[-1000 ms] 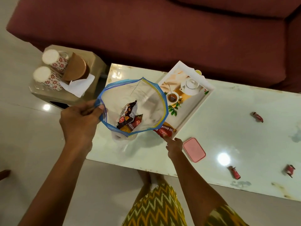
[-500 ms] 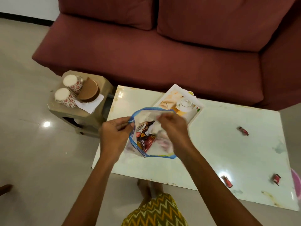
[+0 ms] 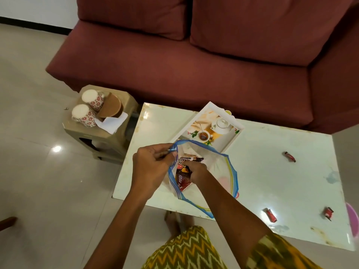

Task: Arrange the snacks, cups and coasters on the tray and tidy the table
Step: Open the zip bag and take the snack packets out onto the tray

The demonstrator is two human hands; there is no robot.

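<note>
My left hand [image 3: 153, 167] pinches the blue rim of a clear zip bag [image 3: 223, 171] and holds it wide over the white table [image 3: 272, 181]. My right hand [image 3: 198, 172] is inside the bag, fingers closed on a dark red snack packet [image 3: 181, 179]; a second packet [image 3: 189, 159] lies behind it. The printed tray [image 3: 231, 140] sits just beyond the bag. Three small red candies lie loose on the table: one far right [image 3: 290, 156], two near the front edge [image 3: 269, 214] [image 3: 328, 212]. Two patterned cups [image 3: 91, 98] [image 3: 82, 115] and brown coasters [image 3: 111, 106] stand on a side stool.
The beige stool [image 3: 108, 140] stands left of the table with a white napkin [image 3: 112, 123] on it. A maroon sofa [image 3: 194, 65] runs behind the table. A pink object [image 3: 352, 220] shows at the right edge. My feet are under the table's front edge.
My right hand has moved from the table by the pink lid into the bag and closed on a packet. The view has pulled back and up. The pink lid now shows only dimly through the bag.
</note>
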